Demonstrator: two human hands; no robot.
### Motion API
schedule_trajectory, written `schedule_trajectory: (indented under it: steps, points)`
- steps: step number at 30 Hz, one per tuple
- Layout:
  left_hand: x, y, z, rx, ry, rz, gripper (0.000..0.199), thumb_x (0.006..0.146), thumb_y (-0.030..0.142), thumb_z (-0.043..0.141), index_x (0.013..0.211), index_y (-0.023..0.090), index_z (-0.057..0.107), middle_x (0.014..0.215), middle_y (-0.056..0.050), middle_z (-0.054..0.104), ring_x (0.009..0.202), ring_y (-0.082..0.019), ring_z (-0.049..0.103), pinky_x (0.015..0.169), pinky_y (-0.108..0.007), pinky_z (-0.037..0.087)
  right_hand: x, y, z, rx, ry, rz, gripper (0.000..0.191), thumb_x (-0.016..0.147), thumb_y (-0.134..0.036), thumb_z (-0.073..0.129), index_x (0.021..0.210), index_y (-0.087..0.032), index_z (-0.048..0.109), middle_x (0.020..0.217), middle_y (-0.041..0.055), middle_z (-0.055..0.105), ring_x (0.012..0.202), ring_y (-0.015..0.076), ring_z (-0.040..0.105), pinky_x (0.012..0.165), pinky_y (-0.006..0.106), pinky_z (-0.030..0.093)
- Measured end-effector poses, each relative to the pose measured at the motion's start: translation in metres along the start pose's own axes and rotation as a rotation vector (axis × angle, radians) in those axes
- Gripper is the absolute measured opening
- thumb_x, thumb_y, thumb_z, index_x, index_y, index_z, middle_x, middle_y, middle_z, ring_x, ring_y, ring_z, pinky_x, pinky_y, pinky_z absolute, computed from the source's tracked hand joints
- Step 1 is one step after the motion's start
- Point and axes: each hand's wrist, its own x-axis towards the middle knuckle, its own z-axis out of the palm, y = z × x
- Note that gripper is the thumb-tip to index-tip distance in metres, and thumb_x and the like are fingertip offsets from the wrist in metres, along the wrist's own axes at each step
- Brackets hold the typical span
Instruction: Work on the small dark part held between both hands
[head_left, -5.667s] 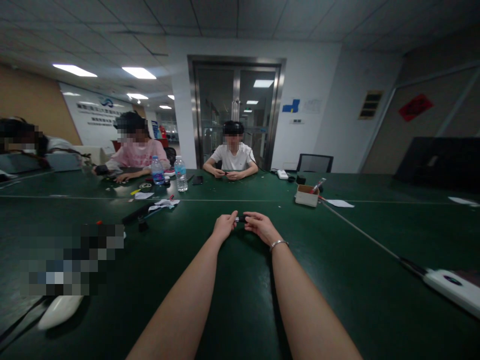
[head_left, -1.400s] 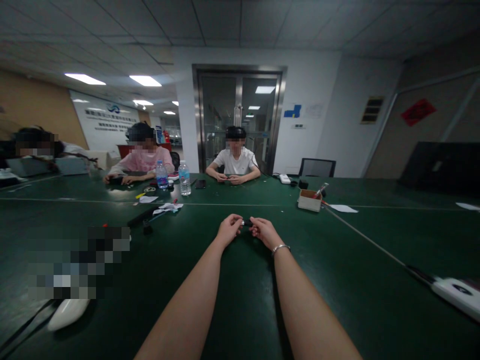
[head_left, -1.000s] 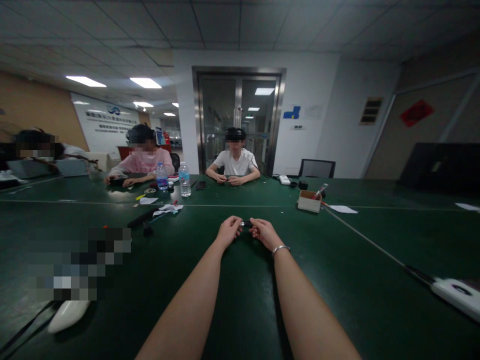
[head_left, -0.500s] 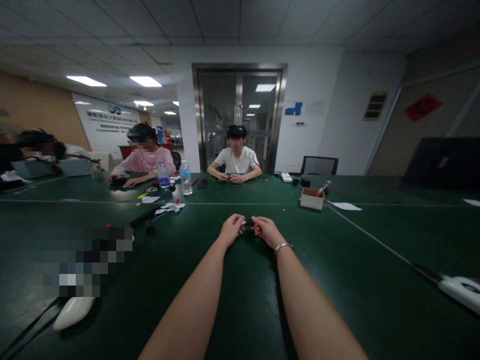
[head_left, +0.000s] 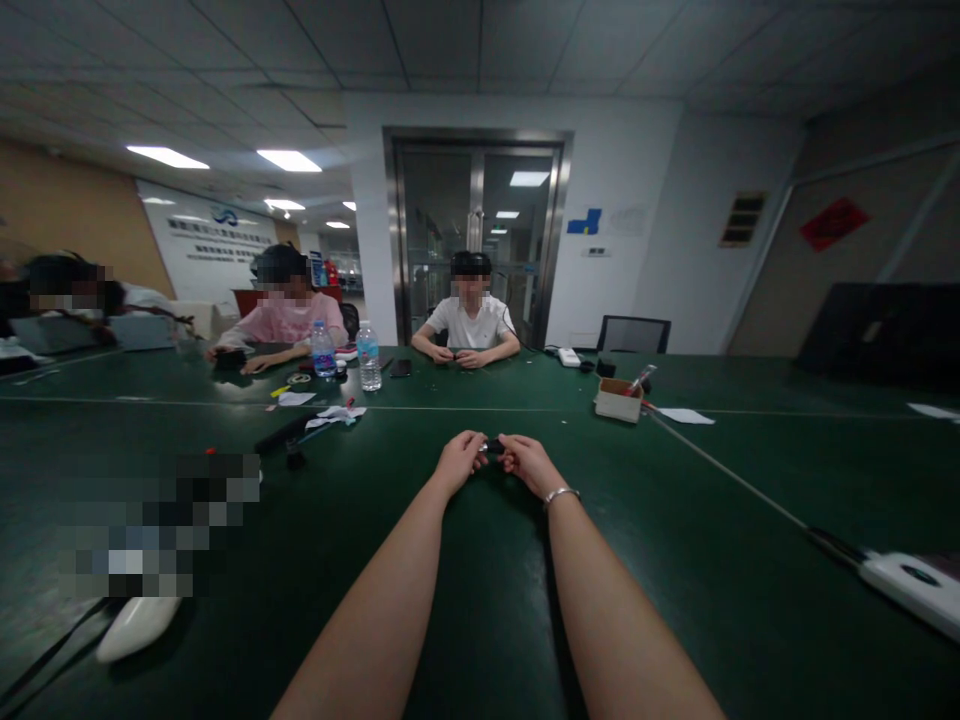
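Observation:
Both my hands meet over the middle of the green table (head_left: 495,580), around a small object (head_left: 493,447) with a black body and a shiny silvery end. My left hand (head_left: 460,463) pinches the silvery end at its left side. The fingers of my right hand (head_left: 528,462) are closed on the black part from the right. What kind of object it is cannot be made out at this size, and the fingertips hide part of it. A metal bracelet (head_left: 562,495) circles my right wrist.
Two water bottles (head_left: 369,357) stand across the table, left of centre. A small box (head_left: 619,400) with items in it sits to the right, beside a paper sheet (head_left: 686,416). A white power strip (head_left: 911,590) lies at right. A person (head_left: 469,325) in white sits opposite.
My hands stay closed on the small object and have hardly moved. The whole view has shifted slightly, with things at the right appearing a little further left.

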Motion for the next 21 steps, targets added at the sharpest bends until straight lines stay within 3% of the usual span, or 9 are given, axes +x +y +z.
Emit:
schedule_trajectory:
  steps: [10,18,21]
  points:
    - [-0.0011,0.0009,0.0009,0.02,0.019,0.032,0.026,0.081,0.034,0.05,0.097,0.016,0.059,0.07,-0.001,0.056,0.054,-0.008,0.048,0.044,-0.016,0.035,-0.0019,-0.0023,0.0022,0.002,0.017,0.016,0.024,0.068,-0.031,0.074,0.075,-0.011,0.062,0.053,0.0005,0.056,0.042,0.0055,0.048,0.039,0.016,0.039]
    - [0.0014,-0.0022,0.0008,0.027,0.033,0.008,0.027,0.079,0.036,0.052,0.098,0.017,0.059,0.075,-0.002,0.058,0.058,-0.009,0.052,0.044,-0.016,0.037,-0.0005,-0.0004,0.0013,0.007,0.015,0.01,0.022,0.07,-0.029,0.072,0.074,-0.011,0.06,0.052,0.0007,0.056,0.042,0.0056,0.048,0.038,0.015,0.039]
    - [0.0016,-0.0025,0.0003,0.014,0.027,-0.017,0.03,0.082,0.04,0.047,0.097,0.016,0.059,0.069,-0.001,0.057,0.054,-0.009,0.051,0.043,-0.017,0.036,-0.0018,-0.0016,0.0018,0.008,0.016,0.014,0.022,0.071,-0.029,0.072,0.075,-0.011,0.06,0.053,0.0009,0.057,0.042,0.0056,0.048,0.039,0.015,0.039]
